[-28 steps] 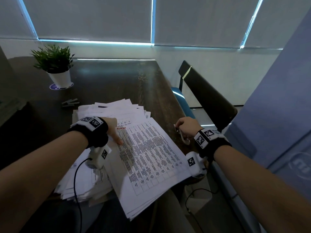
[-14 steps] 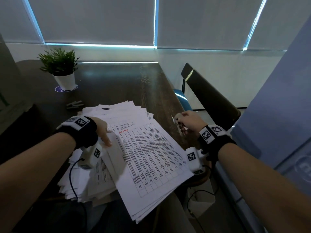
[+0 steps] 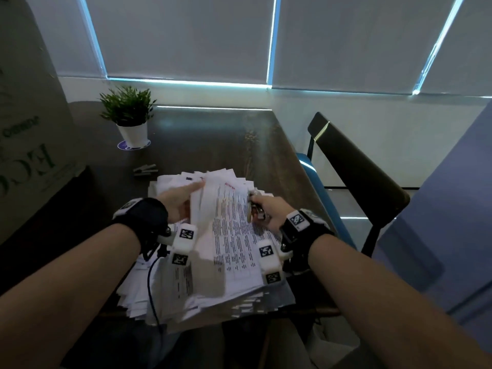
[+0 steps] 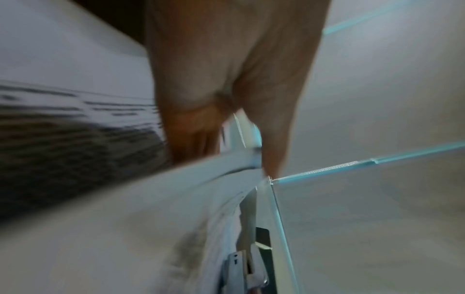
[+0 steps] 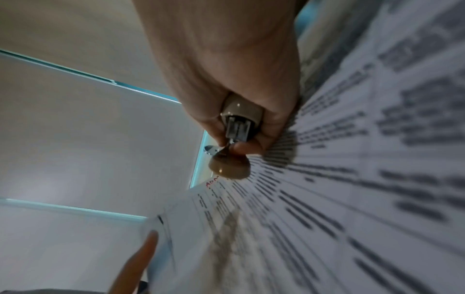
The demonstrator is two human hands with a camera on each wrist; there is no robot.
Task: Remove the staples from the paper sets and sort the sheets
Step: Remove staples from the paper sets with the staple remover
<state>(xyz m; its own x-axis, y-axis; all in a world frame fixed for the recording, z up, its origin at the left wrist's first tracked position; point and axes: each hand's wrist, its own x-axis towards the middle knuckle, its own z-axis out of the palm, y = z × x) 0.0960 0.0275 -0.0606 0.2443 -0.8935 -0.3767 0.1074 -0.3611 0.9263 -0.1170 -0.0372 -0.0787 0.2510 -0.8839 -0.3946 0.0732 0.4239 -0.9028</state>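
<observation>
A printed paper set [image 3: 234,243] with table rows and red lettering at its top lies on a big heap of sheets [image 3: 170,296] at the table's near edge. My left hand [image 3: 181,198] pinches the set's upper left edge and lifts it, fingers behind the paper [image 4: 201,139] and thumb [image 4: 271,151] in front. My right hand [image 3: 266,211] grips a beige staple remover [image 5: 234,151] over the set's upper right part, its metal tip [image 3: 251,198] near the top corner. The staple itself is not visible.
A dark wooden table [image 3: 207,145] carries a potted plant [image 3: 129,115] at the far left and a small stapler-like object [image 3: 145,169] behind the heap. A black chair [image 3: 356,166] with a blue seat stands to the right. A cardboard box [image 3: 29,129] stands at left.
The paper set has been pulled onto the heap and its left edge lifted. My right hand moved left from the table's edge onto the set's upper right, still gripping the remover.
</observation>
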